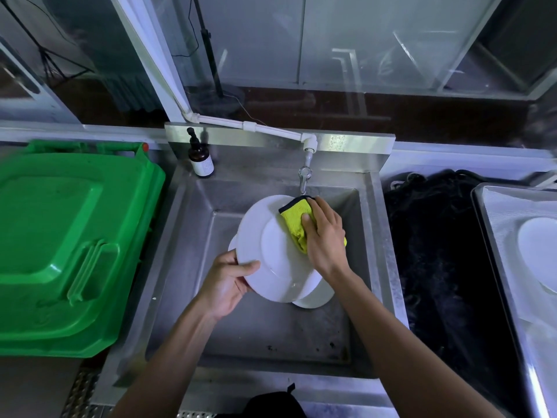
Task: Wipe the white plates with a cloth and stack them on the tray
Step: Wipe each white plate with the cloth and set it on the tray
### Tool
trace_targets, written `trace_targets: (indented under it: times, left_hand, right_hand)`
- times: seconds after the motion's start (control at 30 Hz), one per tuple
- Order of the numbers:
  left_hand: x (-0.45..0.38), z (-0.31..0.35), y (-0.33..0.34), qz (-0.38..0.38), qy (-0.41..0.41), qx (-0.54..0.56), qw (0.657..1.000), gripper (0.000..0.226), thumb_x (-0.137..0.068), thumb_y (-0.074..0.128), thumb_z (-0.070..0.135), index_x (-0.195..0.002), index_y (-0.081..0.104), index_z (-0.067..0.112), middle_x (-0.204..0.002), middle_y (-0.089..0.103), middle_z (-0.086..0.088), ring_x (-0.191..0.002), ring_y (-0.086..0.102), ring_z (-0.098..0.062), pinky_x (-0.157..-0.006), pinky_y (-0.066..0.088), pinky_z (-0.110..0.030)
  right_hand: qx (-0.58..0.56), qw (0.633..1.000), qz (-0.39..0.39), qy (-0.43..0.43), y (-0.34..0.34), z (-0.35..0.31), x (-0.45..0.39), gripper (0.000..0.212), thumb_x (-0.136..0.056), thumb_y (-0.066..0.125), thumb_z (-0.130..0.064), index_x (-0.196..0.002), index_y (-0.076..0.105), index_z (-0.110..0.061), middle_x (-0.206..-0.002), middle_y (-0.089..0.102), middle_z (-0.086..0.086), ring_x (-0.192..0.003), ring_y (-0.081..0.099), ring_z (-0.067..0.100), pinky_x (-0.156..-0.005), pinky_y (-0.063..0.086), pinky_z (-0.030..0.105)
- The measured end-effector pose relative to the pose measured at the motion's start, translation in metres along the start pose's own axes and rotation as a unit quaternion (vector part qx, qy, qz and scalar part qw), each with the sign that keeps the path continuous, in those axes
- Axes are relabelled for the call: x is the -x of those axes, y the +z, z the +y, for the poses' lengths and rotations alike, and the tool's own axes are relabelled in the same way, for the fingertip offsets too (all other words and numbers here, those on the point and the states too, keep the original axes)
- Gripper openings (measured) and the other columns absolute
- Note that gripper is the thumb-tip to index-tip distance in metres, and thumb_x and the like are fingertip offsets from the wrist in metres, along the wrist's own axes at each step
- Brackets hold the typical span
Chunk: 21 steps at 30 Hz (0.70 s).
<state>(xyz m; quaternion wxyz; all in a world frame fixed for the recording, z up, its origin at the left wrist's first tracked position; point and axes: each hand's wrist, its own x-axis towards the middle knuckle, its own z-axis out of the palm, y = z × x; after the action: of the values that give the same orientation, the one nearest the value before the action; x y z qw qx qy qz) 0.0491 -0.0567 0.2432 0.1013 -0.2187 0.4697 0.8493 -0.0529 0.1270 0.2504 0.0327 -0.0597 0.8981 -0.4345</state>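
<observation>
My left hand (226, 282) grips the lower left rim of a white plate (271, 254), holding it tilted above the steel sink (193, 224). Against the plate's upper right part my right hand (324, 236) presses a yellow cloth with a dark edge (295, 220). Beneath the held plate, the edges of more white plates (315, 300) show in the sink basin. At the far right stands a metal tray (494, 224) with a white plate (539, 251) lying on it, partly cut off by the frame edge.
A green bin lid (69, 233) lies left of the sink. A brown pump bottle (200, 159) stands at the sink's back left corner. The tap (305, 176) hangs just behind the plate. A dark pile (437, 251) fills the space between sink and tray.
</observation>
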Motion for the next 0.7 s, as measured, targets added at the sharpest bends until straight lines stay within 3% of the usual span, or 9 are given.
trace_targets:
  times: [0.2,0.37,0.7]
  left_hand:
    - [0.001,0.004,0.005,-0.016,-0.013,-0.055,0.998,0.042,-0.073,0.070,0.004,-0.115,0.068,-0.003,-0.114,0.072,-0.024,-0.100,0.072,-0.037,-0.065,0.060,-0.040]
    - [0.000,0.003,0.007,-0.009,-0.002,-0.089,0.996,0.035,-0.071,0.072,0.005,-0.106,0.074,0.001,-0.109,0.073,-0.025,-0.099,0.072,-0.040,-0.072,0.061,-0.046]
    - [0.002,0.002,0.010,-0.011,0.023,-0.141,0.990,0.016,-0.070,0.072,0.006,-0.084,0.078,0.012,-0.089,0.075,-0.014,-0.085,0.072,-0.028,-0.073,0.056,-0.044]
  right_hand:
    - [0.070,0.994,-0.023,-0.077,0.007,-0.014,0.002,0.045,-0.108,0.037,-0.035,-0.152,0.040,-0.025,-0.163,0.028,-0.006,-0.149,0.019,0.022,-0.120,0.016,0.046]
    - [0.114,0.985,-0.029,-0.122,0.018,-0.027,0.015,0.057,-0.103,0.024,-0.049,-0.154,0.036,-0.026,-0.165,0.022,-0.005,-0.151,0.014,0.021,-0.118,0.012,0.044]
    - [0.132,0.979,-0.014,-0.154,0.034,-0.030,0.035,0.058,-0.103,0.022,-0.050,-0.155,0.034,-0.025,-0.166,0.020,-0.005,-0.153,0.011,0.023,-0.119,0.015,0.047]
